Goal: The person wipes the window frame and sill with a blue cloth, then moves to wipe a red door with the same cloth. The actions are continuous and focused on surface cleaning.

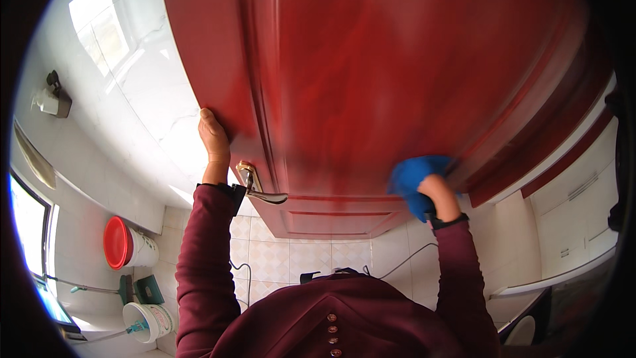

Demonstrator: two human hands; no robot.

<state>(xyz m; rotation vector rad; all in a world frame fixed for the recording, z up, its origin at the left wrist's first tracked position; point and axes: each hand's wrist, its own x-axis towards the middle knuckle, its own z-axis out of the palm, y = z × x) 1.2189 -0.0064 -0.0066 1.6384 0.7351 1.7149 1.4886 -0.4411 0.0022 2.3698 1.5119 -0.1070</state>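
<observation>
A red panelled door (348, 84) with a glossy surface fills the upper middle of the view. My left hand (214, 139) grips the door's free edge, thumb up, a little above the metal lever handle (267, 197). On the lower right part of the panel, my right hand (437, 191) presses a blue cloth (415, 179) flat against the door; this hand is slightly blurred and its fingers are partly hidden by the cloth.
White tiled wall stands at left, with a soap bottle (47, 102) on it. Below are a red basin (115, 242), a white bucket (144, 249), a green dustpan (149, 289) and another bucket (161, 320). A cable (410, 257) runs low; white cabinets (571, 219) stand right.
</observation>
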